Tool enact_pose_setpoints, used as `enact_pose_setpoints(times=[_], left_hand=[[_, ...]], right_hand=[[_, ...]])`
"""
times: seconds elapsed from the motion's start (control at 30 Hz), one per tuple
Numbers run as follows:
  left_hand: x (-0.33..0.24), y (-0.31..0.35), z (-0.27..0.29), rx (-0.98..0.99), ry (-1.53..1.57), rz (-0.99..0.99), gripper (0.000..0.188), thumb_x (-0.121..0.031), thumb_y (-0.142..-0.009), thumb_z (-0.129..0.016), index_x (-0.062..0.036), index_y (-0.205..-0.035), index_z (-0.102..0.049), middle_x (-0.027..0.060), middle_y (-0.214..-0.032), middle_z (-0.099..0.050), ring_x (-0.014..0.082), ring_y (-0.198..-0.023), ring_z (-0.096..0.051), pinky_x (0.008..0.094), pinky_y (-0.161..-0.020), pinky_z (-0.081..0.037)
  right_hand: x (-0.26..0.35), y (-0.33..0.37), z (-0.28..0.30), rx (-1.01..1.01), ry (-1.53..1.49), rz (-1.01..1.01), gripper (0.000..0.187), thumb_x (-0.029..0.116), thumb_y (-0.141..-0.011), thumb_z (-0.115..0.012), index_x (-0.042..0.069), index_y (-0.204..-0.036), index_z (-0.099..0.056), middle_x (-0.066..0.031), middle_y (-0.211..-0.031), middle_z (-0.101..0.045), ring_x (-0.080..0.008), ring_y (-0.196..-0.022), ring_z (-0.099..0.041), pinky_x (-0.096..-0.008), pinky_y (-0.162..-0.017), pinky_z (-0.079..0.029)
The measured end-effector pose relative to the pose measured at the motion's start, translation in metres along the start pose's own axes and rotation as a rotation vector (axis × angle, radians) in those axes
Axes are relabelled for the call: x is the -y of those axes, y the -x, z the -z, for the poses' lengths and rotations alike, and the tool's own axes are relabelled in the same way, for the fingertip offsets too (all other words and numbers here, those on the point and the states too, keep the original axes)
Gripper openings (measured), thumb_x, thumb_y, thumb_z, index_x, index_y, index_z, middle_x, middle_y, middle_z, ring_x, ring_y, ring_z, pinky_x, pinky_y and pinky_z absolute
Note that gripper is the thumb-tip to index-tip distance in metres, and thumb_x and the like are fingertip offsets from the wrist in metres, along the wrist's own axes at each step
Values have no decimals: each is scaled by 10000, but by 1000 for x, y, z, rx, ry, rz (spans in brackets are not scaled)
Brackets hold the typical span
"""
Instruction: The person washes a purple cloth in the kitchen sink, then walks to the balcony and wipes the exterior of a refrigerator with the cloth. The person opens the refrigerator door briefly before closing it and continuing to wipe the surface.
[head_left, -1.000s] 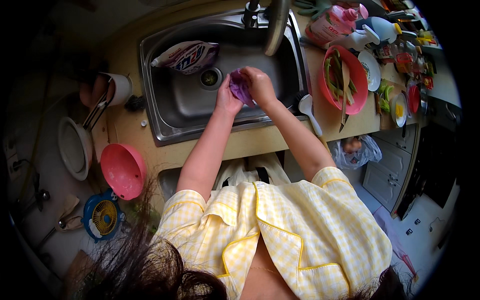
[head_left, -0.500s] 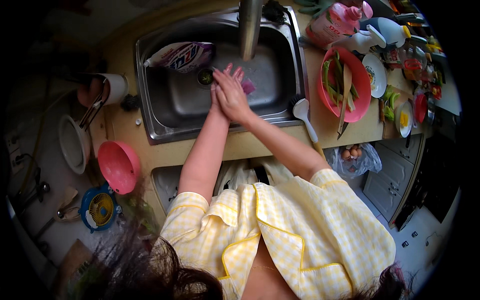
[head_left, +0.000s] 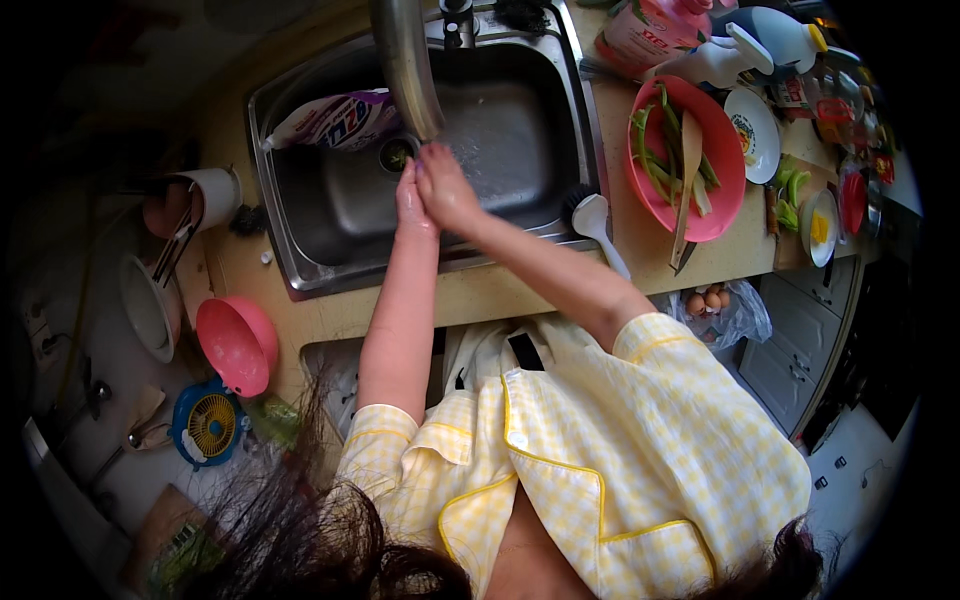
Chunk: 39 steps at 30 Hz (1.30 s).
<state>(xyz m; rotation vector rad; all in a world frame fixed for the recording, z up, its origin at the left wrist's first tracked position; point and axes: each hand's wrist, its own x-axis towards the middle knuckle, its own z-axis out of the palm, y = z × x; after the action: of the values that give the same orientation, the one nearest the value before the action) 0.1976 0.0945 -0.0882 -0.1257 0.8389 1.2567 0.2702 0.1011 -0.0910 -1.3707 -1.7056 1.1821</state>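
My two wet hands are pressed together under the mouth of the metal faucet (head_left: 408,75), over the steel sink (head_left: 360,200). My right hand (head_left: 447,190) curls over the fingers of my left hand (head_left: 411,205). Most of the left fingers are hidden behind it and the faucet. A speck of purple shows between the hands, too small to make out. The drain (head_left: 397,154), with green scraps in it, sits just left of my fingertips. A white and purple printed pouch (head_left: 340,122) lies at the sink's far left.
Right of the sink stand a white-headed brush (head_left: 592,218) and a pink basin (head_left: 722,205) holding green stalks and a wooden spatula (head_left: 690,150). Bottles (head_left: 655,40) crowd the back right corner. At the left are a pink bowl (head_left: 237,345) and a small blue fan (head_left: 208,425).
My hands have moved left and come under the faucet, and the spread fingers have folded together. The purple piece seen by the right fingers is gone from that spot. The view has shifted.
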Motion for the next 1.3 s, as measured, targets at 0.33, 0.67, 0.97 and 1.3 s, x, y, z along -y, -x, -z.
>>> enact_pose_setpoints(times=[0.33,0.67,0.97,1.3], left_hand=[[5,0,14,-79,-19,-36,424,-323,-940,-365,-86,-1290,-399,108,-1350,-390,278,-1228,-378,395,-1054,-270],[0,-5,47,195,70,89,381,-315,-947,-341,-149,-1279,-427,76,-1271,-474,239,-1149,-454,391,-1005,-330],[-25,3,40,-15,-27,11,444,-378,-932,-345,-166,-1322,-374,91,-1358,-397,231,-1263,-353,466,-1036,-251],[-31,10,49,84,-84,82,478,-386,-943,-337,-144,-1356,-328,61,-1369,-382,238,-1243,-380,392,-1004,-333]], right_hand=[[-27,-12,-4,39,64,-219,451,292,-882,-402,11,-1231,-451,-248,-1330,-358,-425,-1240,-319,-532,-1034,-216],[-10,21,-86,-304,328,-163,444,243,-887,-418,-1,-1258,-426,-247,-1324,-370,-413,-1254,-294,-529,-1044,-177],[15,18,-53,-167,157,80,453,301,-886,-410,28,-1246,-442,-218,-1318,-393,-377,-1227,-365,-505,-1017,-261],[54,36,-59,-303,308,62,427,284,-899,-391,26,-1230,-472,-247,-1301,-401,-392,-1216,-374,-552,-988,-275]])
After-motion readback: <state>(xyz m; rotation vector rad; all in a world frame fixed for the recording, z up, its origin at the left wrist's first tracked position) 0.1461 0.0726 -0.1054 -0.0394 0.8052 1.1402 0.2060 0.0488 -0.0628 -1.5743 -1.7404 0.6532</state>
